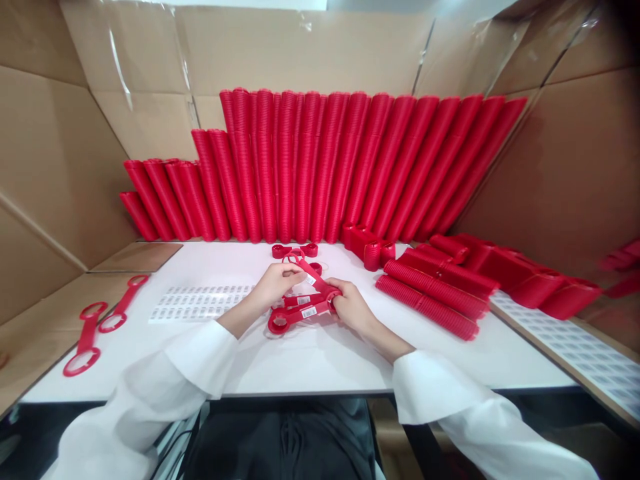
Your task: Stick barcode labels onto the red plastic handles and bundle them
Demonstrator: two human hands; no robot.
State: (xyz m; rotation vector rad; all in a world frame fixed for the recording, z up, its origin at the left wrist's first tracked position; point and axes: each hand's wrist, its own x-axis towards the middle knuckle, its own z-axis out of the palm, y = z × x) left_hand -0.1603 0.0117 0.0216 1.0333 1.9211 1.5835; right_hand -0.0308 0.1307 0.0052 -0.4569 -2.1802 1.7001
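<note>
My right hand (353, 308) grips one end of a fanned bunch of flat red plastic handles (295, 313), each with rings at its ends and a small white barcode label. My left hand (274, 283) pinches the top handle (311, 275) of the bunch, which tilts up and away from the others. Both hands hover just above the white table (310, 363) near its middle. White sleeves cover both forearms.
A sheet of white barcode labels (200, 301) lies left of my hands. Two loose red handles (103, 325) rest at the table's left edge, another (295, 251) behind my hands. Tall stacks of red handles (320, 167) lean on the cardboard wall (60, 153); shorter stacks (440, 287) lie at right beside another label sheet (575, 350).
</note>
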